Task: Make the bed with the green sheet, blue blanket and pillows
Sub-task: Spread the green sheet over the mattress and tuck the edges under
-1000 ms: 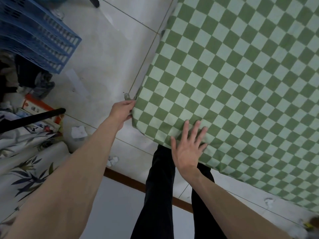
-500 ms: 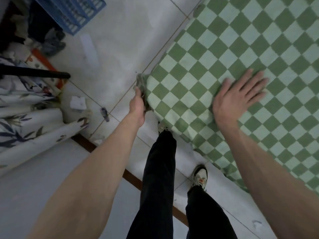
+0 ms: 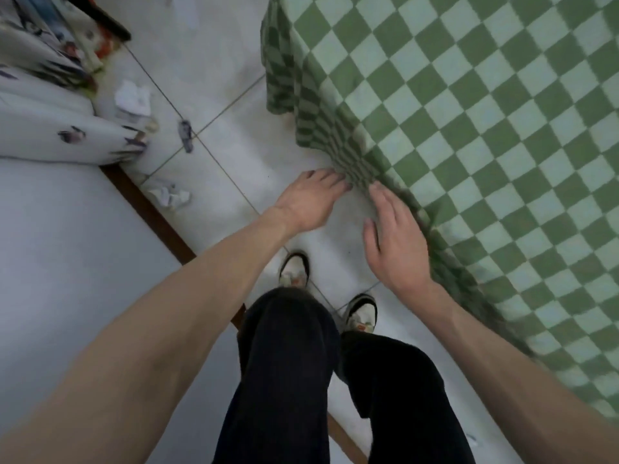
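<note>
The green checkered sheet (image 3: 485,135) covers the bed on the right, and its edge hangs down the near side. The hanging edge is bunched into folds at a corner (image 3: 351,169). My left hand (image 3: 306,200) reaches to that bunch, with its fingertips closed on the gathered fabric. My right hand (image 3: 397,244) lies flat, fingers together, against the sheet's hanging edge just right of the bunch. No blue blanket or pillow is in view.
My legs in black trousers (image 3: 301,363) and two white shoes (image 3: 294,271) stand on the tiled floor beside the bed. Crumpled papers (image 3: 132,98) lie on the floor. A white floral fabric (image 3: 50,125) lies at the left, by a brown floor strip (image 3: 150,212).
The view has swung along the bed's edge. My right hand has come off the top of the sheet down to its hanging side. My left hand now meets it at the bunched edge.
</note>
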Motion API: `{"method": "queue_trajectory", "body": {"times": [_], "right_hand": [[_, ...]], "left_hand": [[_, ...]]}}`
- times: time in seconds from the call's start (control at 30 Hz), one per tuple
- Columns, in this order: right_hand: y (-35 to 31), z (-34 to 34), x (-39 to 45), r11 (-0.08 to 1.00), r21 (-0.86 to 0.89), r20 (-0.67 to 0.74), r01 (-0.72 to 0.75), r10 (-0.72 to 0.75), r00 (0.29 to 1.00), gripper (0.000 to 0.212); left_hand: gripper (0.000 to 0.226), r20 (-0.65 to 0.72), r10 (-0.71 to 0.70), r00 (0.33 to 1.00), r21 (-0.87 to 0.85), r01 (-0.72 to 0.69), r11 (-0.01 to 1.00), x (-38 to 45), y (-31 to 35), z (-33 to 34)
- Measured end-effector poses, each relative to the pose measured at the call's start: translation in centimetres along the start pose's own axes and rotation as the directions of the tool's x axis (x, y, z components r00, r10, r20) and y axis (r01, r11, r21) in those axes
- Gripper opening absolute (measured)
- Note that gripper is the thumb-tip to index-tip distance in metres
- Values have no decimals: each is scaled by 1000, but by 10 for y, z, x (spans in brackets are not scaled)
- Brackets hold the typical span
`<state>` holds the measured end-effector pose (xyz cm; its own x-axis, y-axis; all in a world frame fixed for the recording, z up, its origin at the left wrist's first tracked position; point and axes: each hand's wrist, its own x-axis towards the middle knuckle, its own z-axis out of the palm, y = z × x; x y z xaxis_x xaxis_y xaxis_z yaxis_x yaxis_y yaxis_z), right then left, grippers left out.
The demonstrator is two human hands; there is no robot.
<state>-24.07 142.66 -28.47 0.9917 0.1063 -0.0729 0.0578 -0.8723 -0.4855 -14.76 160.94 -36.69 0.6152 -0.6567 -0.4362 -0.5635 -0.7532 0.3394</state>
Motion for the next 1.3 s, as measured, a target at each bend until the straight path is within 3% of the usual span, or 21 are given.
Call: {"method": "queue_trajectory", "body": {"times": [0.1, 0.17, 0.23, 0.3, 0.37, 0.43, 0.53, 0.63, 0.7, 0.8, 0.87, 0.97, 1.13, 1.2, 1.3], "right_hand": [[32, 38, -37, 982, -82, 54, -173, 177, 983, 49], [51, 67, -34, 939, -177, 43, -296, 308, 951, 52], [69, 92, -27, 880, -328, -67, -343, 341, 938, 53], [81, 115, -23, 830, -431, -240, -355, 274, 931, 49], [90, 134, -20, 823, -454, -358, -341, 182, 916, 45], [100, 148, -19, 834, -471, -386, -286, 96, 917, 42], [118, 166, -20, 818, -544, -370, -186, -35, 928, 46], [134, 194, -22, 708, -699, -265, -102, -125, 956, 61], [140, 211, -19, 589, -797, -259, -134, -134, 957, 72], [146, 222, -12, 469, -860, -319, -198, -193, 928, 55], [151, 226, -13, 462, -863, -355, -203, -270, 895, 44], [154, 226, -13, 480, -856, -379, -190, -336, 862, 43], [149, 207, -6, 669, -735, -470, -112, -383, 796, 22], [146, 193, -5, 748, -659, -519, -81, -375, 768, 12], [146, 179, -5, 752, -658, -519, -47, -407, 752, 18]], "left_hand": [[58, -82, 154, 985, 219, -133, 967, 31, 2, 39], [56, -215, 217, 952, 295, -148, 944, 61, -12, 58], [49, -402, 294, 867, 337, -158, 928, 83, -26, 75], [46, -550, 371, 748, 389, -164, 907, 100, -43, 98], [64, -616, 386, 687, 412, -137, 901, 110, -54, 117], [86, -672, 381, 635, 394, -129, 910, 118, -56, 131], [97, -704, 422, 572, 434, -123, 892, 127, -65, 149], [88, -698, 493, 520, 521, -104, 847, 141, -76, 155], [75, -719, 521, 459, 566, -48, 823, 146, -79, 154], [52, -689, 571, 446, 615, -57, 787, 143, -75, 138], [35, -678, 570, 464, 609, -79, 789, 135, -72, 133], [23, -782, 420, 460, 468, -12, 884, 120, -63, 141], [21, -892, 155, 425, 185, 32, 982, 112, -44, 148], [20, -903, 129, 409, 145, 7, 989, 111, -47, 143], [12, -916, 150, 372, 179, 44, 983, 113, -48, 129]]}}
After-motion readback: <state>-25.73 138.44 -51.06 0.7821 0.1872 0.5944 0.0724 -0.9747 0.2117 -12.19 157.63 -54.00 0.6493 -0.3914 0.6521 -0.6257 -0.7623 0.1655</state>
